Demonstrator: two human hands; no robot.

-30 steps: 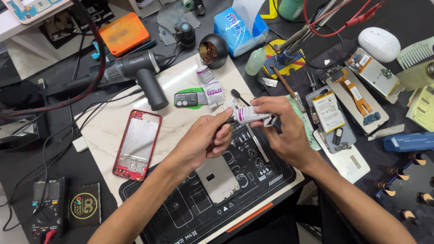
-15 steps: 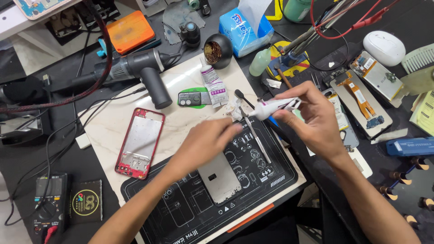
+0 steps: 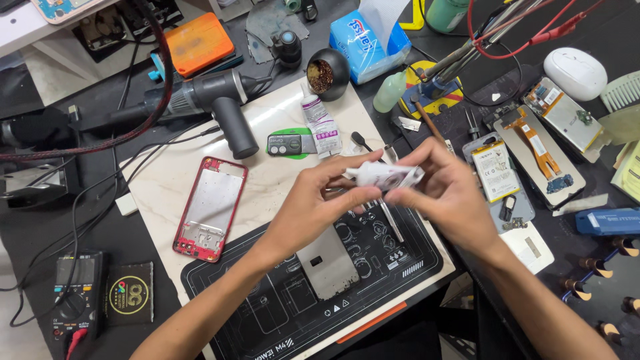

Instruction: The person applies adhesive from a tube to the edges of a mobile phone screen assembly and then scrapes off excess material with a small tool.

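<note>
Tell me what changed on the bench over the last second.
Both hands, left hand and right hand, kept hold of the small white tube; half a second ago the right hand lifted it up and rightward, and now it is back between both hands over the black mat. The red phone frame and grey metal plate stayed put.

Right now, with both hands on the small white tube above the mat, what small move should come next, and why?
Probably twist the cap off: the left hand pinches one end of the white tube, the right hand grips the other, and the silver phone plate lies right below.
</note>
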